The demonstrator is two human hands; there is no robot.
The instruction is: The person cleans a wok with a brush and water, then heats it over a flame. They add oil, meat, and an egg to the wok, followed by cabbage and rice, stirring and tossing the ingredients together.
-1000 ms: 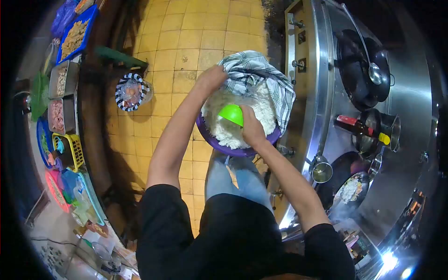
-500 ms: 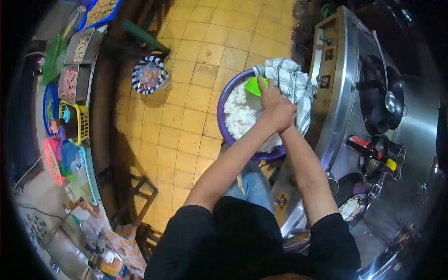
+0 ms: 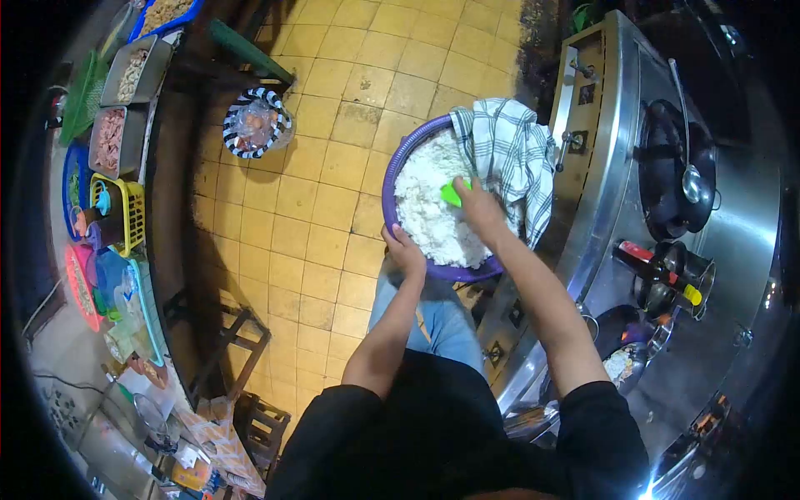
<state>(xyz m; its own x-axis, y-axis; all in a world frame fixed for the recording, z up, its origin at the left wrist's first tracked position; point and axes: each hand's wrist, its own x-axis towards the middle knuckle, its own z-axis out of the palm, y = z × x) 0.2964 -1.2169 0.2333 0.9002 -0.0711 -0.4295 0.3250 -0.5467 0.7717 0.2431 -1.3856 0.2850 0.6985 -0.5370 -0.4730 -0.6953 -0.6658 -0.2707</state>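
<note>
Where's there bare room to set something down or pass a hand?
Free: yellow floor tiles between purple tub and striped bin; steel counter right of the wok.
Crowded: left table, with trays and yellow basket; pans around the bottle; the tub, right hand and green scoop over rice, left hand at rim.

We see a striped bin (image 3: 234, 112) at ten o'clock, a yellow basket (image 3: 133, 218) at nine, a bottle (image 3: 648, 262) at three.

Rice (image 3: 433, 196) inside basin (image 3: 390, 187), beside stove (image 3: 604, 175)
</note>
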